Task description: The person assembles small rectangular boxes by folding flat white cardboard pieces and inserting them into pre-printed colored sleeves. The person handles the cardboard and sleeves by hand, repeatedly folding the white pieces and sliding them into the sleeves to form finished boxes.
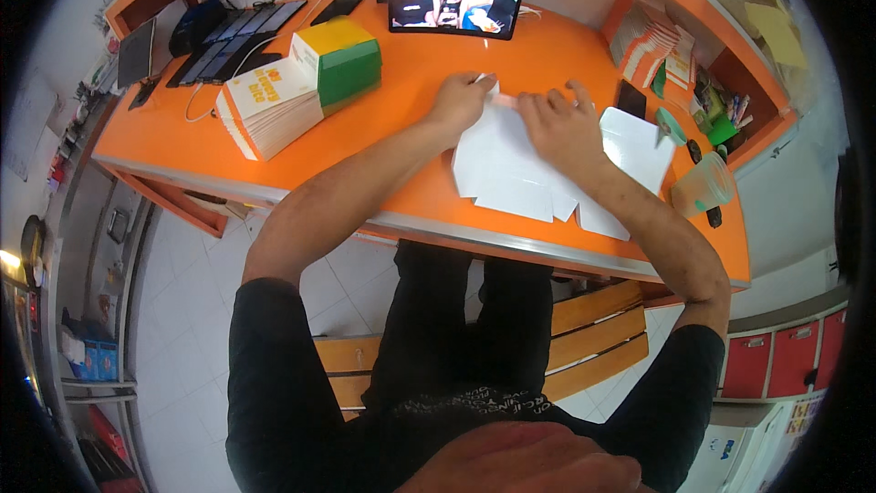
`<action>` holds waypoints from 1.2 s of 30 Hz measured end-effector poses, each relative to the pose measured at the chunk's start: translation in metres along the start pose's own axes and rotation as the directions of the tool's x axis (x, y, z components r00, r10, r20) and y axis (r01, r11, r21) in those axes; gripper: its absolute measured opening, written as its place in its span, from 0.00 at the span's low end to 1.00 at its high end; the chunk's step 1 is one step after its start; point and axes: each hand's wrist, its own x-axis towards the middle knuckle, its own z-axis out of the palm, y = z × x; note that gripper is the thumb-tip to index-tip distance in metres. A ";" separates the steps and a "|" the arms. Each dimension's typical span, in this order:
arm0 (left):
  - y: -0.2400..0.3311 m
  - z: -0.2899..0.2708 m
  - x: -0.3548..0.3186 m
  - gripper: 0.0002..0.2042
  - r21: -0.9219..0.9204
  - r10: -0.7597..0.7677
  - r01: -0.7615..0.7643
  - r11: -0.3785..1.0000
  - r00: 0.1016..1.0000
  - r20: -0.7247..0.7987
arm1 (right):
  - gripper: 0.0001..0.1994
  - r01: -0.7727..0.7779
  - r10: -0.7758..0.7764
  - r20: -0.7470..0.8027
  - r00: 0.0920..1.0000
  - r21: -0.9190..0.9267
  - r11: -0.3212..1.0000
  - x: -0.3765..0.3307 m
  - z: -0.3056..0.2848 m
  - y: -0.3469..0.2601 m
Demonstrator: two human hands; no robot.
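Observation:
An unfolded white cardboard box blank (511, 160) lies on the orange desk with its inner side up, its flaps spreading toward the front edge. My left hand (459, 108) is closed on its far left corner, where a small flap stands up between thumb and fingers. Bent over the far edge, my right hand (561, 128) has its fingers curled onto the cardboard, one finger raised. The palm and forearm hide part of the blank. To the right, more white cardboard (631, 151) shows beyond my right forearm.
Stacked flat white boxes (271, 105) and a green-and-yellow box (349, 64) sit left on the desk (401, 164). A tablet screen (454, 2) stands at the back. A plastic cup (703, 184), a tape roll (671, 126) and a dark phone (630, 99) are at the right.

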 end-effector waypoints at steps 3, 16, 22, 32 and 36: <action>0.004 0.005 -0.001 0.16 0.059 0.143 -0.141 0.988 0.989 -0.033 | 0.11 -0.282 0.175 0.452 0.875 0.181 0.942 0.004 -0.008 0.022; -0.012 0.013 -0.002 0.17 0.173 0.157 -0.132 0.976 0.977 -0.145 | 0.13 -0.159 0.131 0.134 0.982 0.226 0.961 -0.044 0.006 -0.018; -0.019 0.013 -0.002 0.22 0.317 0.122 -0.099 0.943 0.991 -0.053 | 0.09 -0.092 0.020 0.266 0.964 0.260 0.961 -0.048 -0.003 -0.013; 0.021 0.014 -0.050 0.27 0.001 0.045 -0.045 0.999 0.999 -0.020 | 0.27 -0.455 0.300 0.406 0.863 0.367 0.811 -0.040 -0.067 -0.010; 0.026 0.021 -0.139 0.15 -0.307 0.134 -0.253 0.918 0.922 -0.363 | 0.41 -0.477 0.500 0.075 0.863 0.452 0.754 -0.090 -0.116 -0.043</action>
